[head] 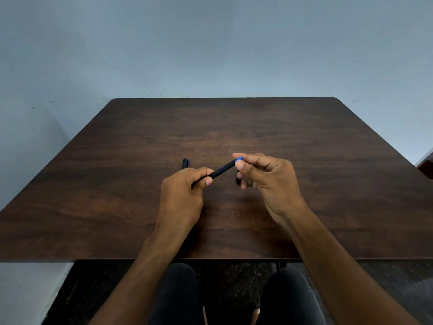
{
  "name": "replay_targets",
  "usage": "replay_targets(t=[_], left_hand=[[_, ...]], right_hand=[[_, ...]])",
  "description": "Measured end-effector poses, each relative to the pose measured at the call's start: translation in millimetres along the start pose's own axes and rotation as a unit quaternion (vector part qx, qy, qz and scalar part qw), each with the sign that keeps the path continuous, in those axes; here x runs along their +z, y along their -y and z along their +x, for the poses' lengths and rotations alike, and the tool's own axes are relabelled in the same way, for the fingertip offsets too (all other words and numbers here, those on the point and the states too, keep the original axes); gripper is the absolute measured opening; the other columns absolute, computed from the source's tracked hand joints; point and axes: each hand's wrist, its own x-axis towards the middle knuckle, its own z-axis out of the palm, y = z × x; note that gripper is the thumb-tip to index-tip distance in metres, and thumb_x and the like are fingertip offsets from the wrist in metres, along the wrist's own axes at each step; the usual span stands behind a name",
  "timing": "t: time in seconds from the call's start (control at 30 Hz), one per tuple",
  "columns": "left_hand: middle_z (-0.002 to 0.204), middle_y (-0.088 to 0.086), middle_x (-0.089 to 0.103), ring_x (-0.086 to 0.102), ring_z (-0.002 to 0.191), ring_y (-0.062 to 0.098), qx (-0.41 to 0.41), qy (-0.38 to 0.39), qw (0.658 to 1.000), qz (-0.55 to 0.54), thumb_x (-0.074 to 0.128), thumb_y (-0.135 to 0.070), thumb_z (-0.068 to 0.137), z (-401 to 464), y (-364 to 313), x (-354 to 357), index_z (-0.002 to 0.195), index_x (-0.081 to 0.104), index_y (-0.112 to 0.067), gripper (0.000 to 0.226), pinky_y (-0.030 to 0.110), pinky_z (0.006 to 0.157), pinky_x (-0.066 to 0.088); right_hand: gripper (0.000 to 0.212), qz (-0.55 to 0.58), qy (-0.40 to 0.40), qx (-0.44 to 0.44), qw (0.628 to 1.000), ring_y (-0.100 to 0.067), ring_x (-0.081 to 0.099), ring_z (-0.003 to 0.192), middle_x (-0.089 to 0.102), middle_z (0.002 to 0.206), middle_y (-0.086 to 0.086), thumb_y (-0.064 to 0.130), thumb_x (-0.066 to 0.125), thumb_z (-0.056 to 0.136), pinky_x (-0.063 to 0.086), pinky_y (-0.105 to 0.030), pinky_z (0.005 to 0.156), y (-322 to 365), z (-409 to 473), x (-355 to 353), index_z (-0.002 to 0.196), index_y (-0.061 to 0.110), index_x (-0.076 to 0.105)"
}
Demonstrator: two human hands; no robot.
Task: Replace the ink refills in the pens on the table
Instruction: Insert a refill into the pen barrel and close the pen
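I hold a black pen (221, 170) above the middle of the dark wooden table (304, 160). My left hand (185, 195) grips the pen's barrel at its lower end. The thumb and forefinger of my right hand (264, 177) pinch the blue tip section (239, 159) at the upper end, where a thin metal point sticks out. A second black pen (185, 163) lies on the table just behind my left hand, mostly hidden by it. Another small dark piece (238, 180) shows under my right fingers; I cannot tell what it is.
The table stands against a pale blue wall (210, 55). Its near edge (140, 259) runs above my knees. A reddish-brown object (427, 168) shows at the far right edge of the view.
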Motion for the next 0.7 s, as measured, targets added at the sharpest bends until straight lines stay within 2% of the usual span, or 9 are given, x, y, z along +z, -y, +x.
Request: replay_targets(t=[0.07,0.17,0.3,0.37,0.47,0.57,0.63,0.7], left_hand=[[0.096,-0.013,0.069,0.053,0.082,-0.018,0.0,0.002,1.0,-0.001,0.071,-0.008,0.087,0.7,-0.6,-0.5,0.11,0.075,-0.015,0.024,-0.005,0.08,0.035],[0.092,-0.019,0.066,0.055,0.083,-0.022,-0.007,0.005,1.0,-0.014,0.073,-0.008,0.086,1.1,-1.1,-0.3,0.108,0.076,-0.017,0.024,-0.004,0.079,0.036],[0.097,-0.012,0.072,0.054,0.081,-0.022,-0.002,0.0,1.0,-0.018,0.075,-0.007,0.084,-0.4,-1.3,1.3,0.106,0.077,-0.016,0.024,-0.005,0.08,0.036],[0.098,-0.007,0.074,0.055,0.081,-0.017,0.013,-0.012,1.0,-0.008,0.075,-0.007,0.083,-1.6,-1.9,2.5,0.105,0.077,-0.015,0.024,-0.004,0.081,0.036],[0.097,-0.006,0.075,0.059,0.085,-0.006,0.019,-0.021,1.0,0.003,0.075,-0.008,0.083,-1.3,-2.3,3.6,0.105,0.077,-0.015,0.023,-0.003,0.082,0.038],[0.096,-0.011,0.071,0.058,0.083,-0.011,0.005,-0.027,1.0,0.003,0.074,-0.01,0.085,0.4,-0.6,1.5,0.108,0.076,-0.017,0.023,-0.003,0.081,0.038],[0.095,-0.012,0.07,0.056,0.084,-0.015,-0.004,-0.037,0.999,-0.004,0.074,-0.009,0.085,1.6,2.5,-1.0,0.108,0.075,-0.017,0.024,-0.003,0.078,0.037],[0.093,-0.014,0.068,0.056,0.083,-0.016,-0.008,-0.044,0.999,-0.004,0.074,-0.008,0.085,2.5,6.2,-4.3,0.107,0.076,-0.016,0.024,-0.003,0.077,0.037]], right_hand=[[0.016,-0.006,0.005,-0.013,1.0,-0.021,0.064,0.074,0.077,0.1,-0.006,0.02,0.079,0.087,0.054,-0.03,0.064,-0.5,0.0,-0.4,0.102,0.018,0.082],[0.013,-0.009,-0.001,-0.022,1.0,-0.023,0.062,0.072,0.074,0.094,-0.013,0.02,0.079,0.087,0.053,-0.028,0.064,0.8,-1.2,-0.5,0.099,0.018,0.083],[0.01,-0.013,-0.022,-0.031,0.999,-0.02,0.06,0.062,0.071,0.076,-0.008,0.017,0.08,0.085,0.051,-0.023,0.059,3.5,-1.6,-0.6,0.094,0.012,0.083],[0.008,-0.012,-0.035,-0.031,0.999,-0.018,0.058,0.057,0.07,0.072,-0.008,0.015,0.081,0.085,0.049,-0.02,0.057,4.4,-1.3,0.2,0.09,0.01,0.083],[0.017,-0.002,-0.051,-0.008,0.999,-0.022,0.06,0.06,0.072,0.074,-0.009,0.023,0.083,0.081,0.052,-0.025,0.058,4.9,-1.5,2.6,0.092,0.01,0.083],[0.032,-0.016,-0.041,0.031,0.999,-0.027,0.061,0.063,0.073,0.073,-0.012,0.041,0.087,0.075,0.052,-0.034,0.058,7.8,0.1,1.1,0.093,0.014,0.084],[0.038,-0.019,-0.053,0.046,0.997,-0.028,0.057,0.058,0.071,0.072,-0.014,0.049,0.088,0.072,0.05,-0.035,0.055,11.3,4.0,-2.3,0.085,0.013,0.083],[0.032,-0.027,-0.079,0.043,0.996,-0.025,0.057,0.056,0.073,0.076,-0.019,0.042,0.088,0.075,0.051,-0.032,0.049,12.4,8.4,-6.8,0.082,0.011,0.082]])
